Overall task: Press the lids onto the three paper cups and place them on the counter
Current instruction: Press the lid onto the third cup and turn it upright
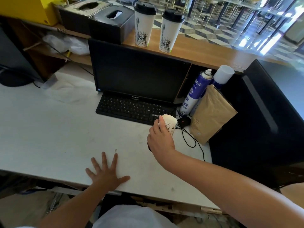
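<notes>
Two tall white paper cups with black lids, one (142, 25) and another (169, 31), stand upright side by side on the raised wooden counter (213, 58) behind the monitor. My right hand (160, 139) grips a third white paper cup (170, 123), tilted so its bottom points up and away, just in front of the keyboard's right end. A dark edge, perhaps its lid, shows under my palm. My left hand (107, 173) lies flat on the white table (49, 129) with fingers spread, holding nothing.
A black monitor (139, 71) and keyboard (136, 109) sit mid-table. Right of them stand two spray cans (195, 92), a brown paper bag (210, 114), a mouse (184, 121) with cables, and a black box (263, 112). Tissue boxes (108, 22) occupy the counter's left.
</notes>
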